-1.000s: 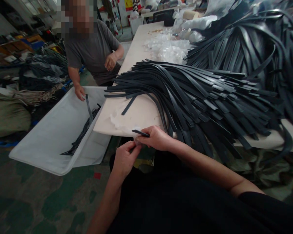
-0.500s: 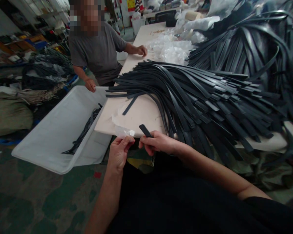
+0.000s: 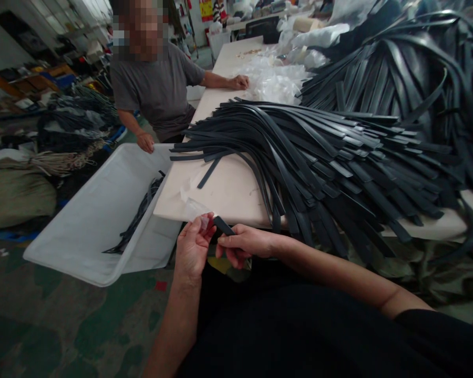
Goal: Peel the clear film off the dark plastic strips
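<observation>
At the near table edge my left hand pinches a clear plastic sleeve, whose loose part trails over the table. My right hand is closed around a flat black strap, thumb on top. The strap's end points up and left and reaches the mouth of the sleeve at my left fingers; whether it is inside, I cannot tell. Just beyond my hands lies a big heap of black straps, many draping over the table's edge.
A white bin with several black straps inside stands left of the table. Across the corner sits a co-worker, one hand on the bin's rim, the other at a pile of clear plastic sleeves. More straps are heaped at right.
My right hand has moved left, bringing the strap's end up to the sleeve in my left hand. The co-worker's hand on the table has reached farther toward the plastic pile.
</observation>
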A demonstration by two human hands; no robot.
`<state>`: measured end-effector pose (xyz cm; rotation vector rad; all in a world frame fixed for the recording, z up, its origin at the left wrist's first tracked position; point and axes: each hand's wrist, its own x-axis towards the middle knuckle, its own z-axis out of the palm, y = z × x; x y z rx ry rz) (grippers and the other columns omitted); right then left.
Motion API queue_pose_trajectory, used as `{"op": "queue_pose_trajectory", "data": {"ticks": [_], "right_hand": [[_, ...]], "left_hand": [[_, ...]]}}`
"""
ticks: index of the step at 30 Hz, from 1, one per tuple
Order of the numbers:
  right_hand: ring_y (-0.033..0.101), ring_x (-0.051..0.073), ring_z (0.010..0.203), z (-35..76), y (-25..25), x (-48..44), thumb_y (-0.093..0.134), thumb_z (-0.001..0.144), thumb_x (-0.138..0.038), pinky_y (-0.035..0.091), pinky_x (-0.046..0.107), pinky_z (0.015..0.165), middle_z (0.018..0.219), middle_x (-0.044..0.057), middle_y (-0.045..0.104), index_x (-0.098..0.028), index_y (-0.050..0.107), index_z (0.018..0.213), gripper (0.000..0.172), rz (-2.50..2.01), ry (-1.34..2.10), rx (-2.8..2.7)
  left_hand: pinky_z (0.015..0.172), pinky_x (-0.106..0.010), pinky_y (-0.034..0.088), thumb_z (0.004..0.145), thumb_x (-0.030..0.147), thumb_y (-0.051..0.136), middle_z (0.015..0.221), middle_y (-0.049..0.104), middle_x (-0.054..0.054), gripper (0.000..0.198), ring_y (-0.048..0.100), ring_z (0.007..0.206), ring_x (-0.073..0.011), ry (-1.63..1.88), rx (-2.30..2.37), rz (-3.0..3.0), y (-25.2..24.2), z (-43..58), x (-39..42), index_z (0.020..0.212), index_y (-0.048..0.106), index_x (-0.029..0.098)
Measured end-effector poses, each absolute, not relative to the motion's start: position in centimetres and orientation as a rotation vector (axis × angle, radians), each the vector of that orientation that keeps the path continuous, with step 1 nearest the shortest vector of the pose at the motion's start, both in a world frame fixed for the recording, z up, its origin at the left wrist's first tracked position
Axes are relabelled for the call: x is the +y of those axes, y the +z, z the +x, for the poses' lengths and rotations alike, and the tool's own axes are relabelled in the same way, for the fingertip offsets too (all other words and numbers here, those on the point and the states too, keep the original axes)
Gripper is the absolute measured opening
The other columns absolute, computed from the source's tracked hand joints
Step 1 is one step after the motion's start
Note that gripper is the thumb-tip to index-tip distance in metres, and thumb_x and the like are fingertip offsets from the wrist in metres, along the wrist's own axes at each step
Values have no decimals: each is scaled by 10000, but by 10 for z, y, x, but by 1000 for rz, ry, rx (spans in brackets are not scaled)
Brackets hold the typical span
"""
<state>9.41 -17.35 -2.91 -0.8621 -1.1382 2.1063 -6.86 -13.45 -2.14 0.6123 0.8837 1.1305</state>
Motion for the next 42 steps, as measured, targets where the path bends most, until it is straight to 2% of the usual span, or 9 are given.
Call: {"op": "queue_pose_trajectory", "data": {"ticks": [5,8,10,12,16,18,21,27,42], "right_hand": [[357,44,360,93,-31,-175,495,957,-354,442,160,433,486,-37,580,-107,659,869,309,-906,2062,-1122],[365,50,357,89,-31,-172,507,958,-368,421,157,417,460,-50,543,-112,645,842,313,-929,2070,-1147],[357,50,352,88,-28,-171,498,964,-404,426,164,417,449,-56,519,-116,628,802,355,-945,2065,-1175],[385,45,364,88,-24,-173,491,966,-430,444,170,434,514,-42,560,-118,618,801,375,-953,2007,-1271],[572,63,490,95,-15,-184,503,960,-361,469,166,475,807,19,679,-136,596,965,244,-1089,1713,-1474],[607,87,517,100,-12,-191,447,973,-306,464,168,476,722,8,658,-139,582,939,218,-1219,1620,-1467],[583,93,475,107,-7,-200,396,974,-271,432,171,457,593,-14,612,-150,579,847,254,-1399,1471,-1505],[571,87,466,109,1,-206,425,952,-258,392,176,467,592,-11,641,-162,594,786,255,-1524,1269,-1623],[555,91,474,103,-8,-202,442,955,-236,348,197,507,581,-13,644,-166,610,761,267,-1599,1171,-1706]], "left_hand": [[695,-231,576,686,321,817,972,770,-101,206,714,856,-181,1095,844,688,-23,-67,-138,783,755,150],[402,-167,437,670,350,835,917,771,-90,253,605,509,-85,1024,859,823,-26,-62,-145,792,763,140],[329,-164,338,636,363,857,805,763,-65,286,497,390,-49,988,901,850,-27,-59,-148,781,762,137],[392,-176,413,598,367,880,725,743,-45,311,560,445,-79,1007,925,823,-29,-57,-148,769,758,138],[588,-214,543,514,358,927,686,726,-16,354,672,618,-131,1149,901,687,-31,-57,-139,732,736,155],[651,-229,561,482,335,943,704,737,-3,355,688,655,-130,1220,883,595,-31,-57,-134,697,715,169],[701,-251,567,544,323,923,783,763,-10,306,711,712,-140,1237,877,486,-30,-58,-128,703,704,179],[734,-247,554,673,326,858,792,764,-4,223,713,726,-128,1210,882,424,-30,-56,-125,768,710,190],[716,-249,552,790,288,770,804,757,-19,117,706,717,-131,1162,934,318,-30,-54,-126,809,719,184]]}}
